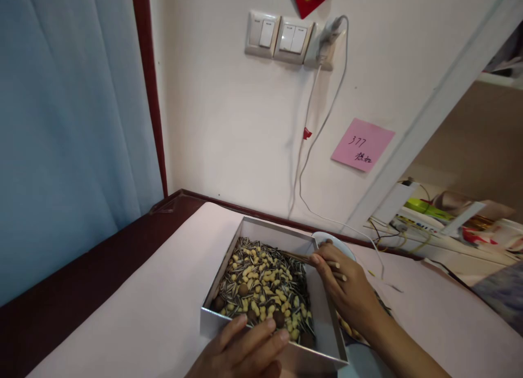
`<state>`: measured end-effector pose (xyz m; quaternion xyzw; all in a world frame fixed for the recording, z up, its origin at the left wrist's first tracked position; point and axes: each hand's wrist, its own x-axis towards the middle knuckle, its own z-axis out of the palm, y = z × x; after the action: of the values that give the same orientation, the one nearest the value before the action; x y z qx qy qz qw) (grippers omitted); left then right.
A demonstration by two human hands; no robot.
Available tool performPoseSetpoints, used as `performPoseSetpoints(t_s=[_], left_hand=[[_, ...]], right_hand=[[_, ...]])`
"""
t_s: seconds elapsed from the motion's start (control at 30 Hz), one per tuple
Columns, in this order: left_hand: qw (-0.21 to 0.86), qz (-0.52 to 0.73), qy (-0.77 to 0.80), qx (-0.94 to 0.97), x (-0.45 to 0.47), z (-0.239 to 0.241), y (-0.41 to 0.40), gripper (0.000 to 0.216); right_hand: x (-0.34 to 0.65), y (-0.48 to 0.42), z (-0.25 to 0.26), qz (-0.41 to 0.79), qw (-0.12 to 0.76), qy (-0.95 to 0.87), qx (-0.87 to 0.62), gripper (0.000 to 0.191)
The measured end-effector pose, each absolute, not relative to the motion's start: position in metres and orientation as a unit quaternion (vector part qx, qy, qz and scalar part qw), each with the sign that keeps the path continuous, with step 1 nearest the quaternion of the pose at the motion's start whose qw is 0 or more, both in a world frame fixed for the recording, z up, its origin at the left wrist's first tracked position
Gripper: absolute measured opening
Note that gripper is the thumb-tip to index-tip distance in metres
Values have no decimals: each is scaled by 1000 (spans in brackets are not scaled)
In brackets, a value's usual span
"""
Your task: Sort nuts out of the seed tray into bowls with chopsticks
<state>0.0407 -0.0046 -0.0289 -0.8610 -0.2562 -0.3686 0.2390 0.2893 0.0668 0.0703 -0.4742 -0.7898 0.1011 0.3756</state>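
A silver-grey square box sits on the pink-white sheet. Inside it are striped sunflower seeds, peanuts in shells and several round brown nuts. My right hand is closed round a pair of wooden chopsticks above the box's right side, with their tips pointing left among the seeds. Whether they pinch anything I cannot make out. My left hand rests at the near wall, its outstretched fingers apart over the rim. Behind my right hand stands a white bowl with brown nuts in it.
Partly hidden under my right forearm is another container with peanuts. A white cable runs from the wall socket down to the table. A blue curtain hangs at left; a cluttered shelf stands at right.
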Motion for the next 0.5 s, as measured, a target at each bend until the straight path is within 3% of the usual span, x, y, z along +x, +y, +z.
performPoseSetpoints(t_s=[0.5], left_hand=[[239, -341, -264, -870, 39, -29, -7, 24]], right_hand=[[293, 69, 68, 128, 376, -788, -470, 28]])
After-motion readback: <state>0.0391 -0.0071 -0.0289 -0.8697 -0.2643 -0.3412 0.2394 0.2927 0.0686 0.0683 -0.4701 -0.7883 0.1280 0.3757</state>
